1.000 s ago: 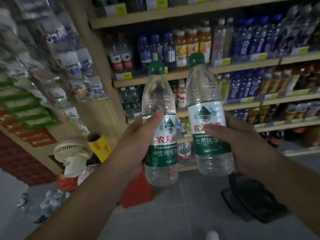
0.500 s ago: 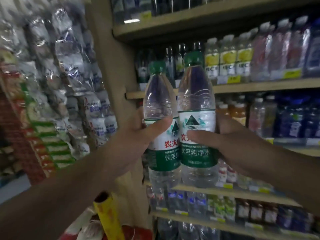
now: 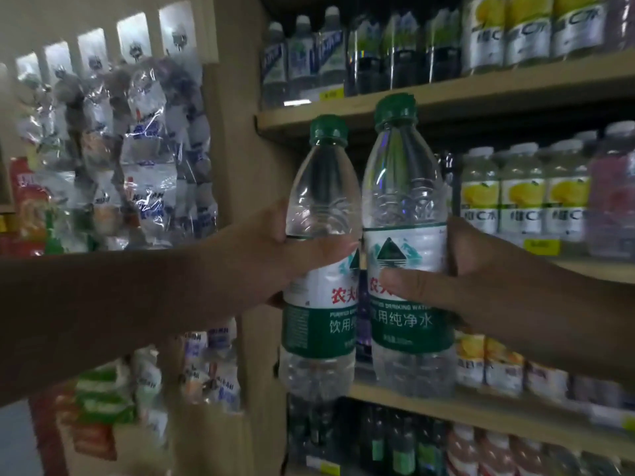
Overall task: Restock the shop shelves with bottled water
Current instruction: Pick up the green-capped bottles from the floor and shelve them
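Note:
Two clear water bottles with green caps and green-and-white labels stand upright side by side in front of the wooden shelves (image 3: 446,101). My left hand (image 3: 275,259) grips the left water bottle (image 3: 323,201) around its middle, thumb across the label. My right hand (image 3: 481,280) grips the right water bottle (image 3: 402,187), which sits slightly higher and touches the left one. Both bottles are level with the second shelf row, close to its left end by the wooden upright (image 3: 261,207).
The shelves hold rows of drinks: yellow-labelled bottles (image 3: 522,197) at right, dark and white-capped bottles (image 3: 309,60) above, small bottles on the rows below. Packets in clear plastic (image 3: 147,149) hang on the wall at left.
Both hands have carried the bottles closer to the shelves and higher. The view has risen from the floor and lower rows to the upper rows.

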### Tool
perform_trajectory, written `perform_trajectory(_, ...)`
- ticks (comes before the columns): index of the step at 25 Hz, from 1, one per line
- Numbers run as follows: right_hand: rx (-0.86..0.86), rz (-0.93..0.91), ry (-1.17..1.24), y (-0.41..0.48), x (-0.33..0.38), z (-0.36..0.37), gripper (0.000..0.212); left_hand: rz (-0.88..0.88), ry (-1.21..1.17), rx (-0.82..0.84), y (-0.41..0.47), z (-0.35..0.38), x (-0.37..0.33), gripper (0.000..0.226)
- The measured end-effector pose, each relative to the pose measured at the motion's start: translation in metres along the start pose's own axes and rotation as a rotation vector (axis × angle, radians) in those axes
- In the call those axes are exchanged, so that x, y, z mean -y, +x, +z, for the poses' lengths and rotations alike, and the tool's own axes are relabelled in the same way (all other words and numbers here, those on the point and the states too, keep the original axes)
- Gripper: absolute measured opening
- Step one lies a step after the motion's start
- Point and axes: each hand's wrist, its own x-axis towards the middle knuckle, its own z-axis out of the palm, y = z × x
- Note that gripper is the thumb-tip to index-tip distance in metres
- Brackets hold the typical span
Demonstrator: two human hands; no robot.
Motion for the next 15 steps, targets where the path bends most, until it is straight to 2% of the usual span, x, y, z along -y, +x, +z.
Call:
perform_trajectory(2,0.021,0.004,0.041,0.036,0.002,0.007,0.067,0.017,0.002,-0.039,0.033,-0.023,0.017,0.026)
perform_trajectory(5,0.091,0.026,0.228,0.094,0.003,0.023,0.077,0.062,0.002,-0.09,0.08,-0.058,0.039,0.011)
perform_trajectory(8,0.027,-0.026,0.099,0.151,-0.004,0.039,0.085,0.051,0.015,-0.125,0.115,-0.094,0.062,0.011)
perform_trajectory(12,-0.04,-0.137,-0.102,0.204,-0.016,0.06,0.074,0.05,0.026,-0.158,0.139,-0.125,0.092,0.012)
perform_trajectory(15,-0.109,-0.172,-0.096,0.238,-0.029,0.074,0.08,0.054,-0.006,-0.17,0.152,-0.134,0.106,0.012)
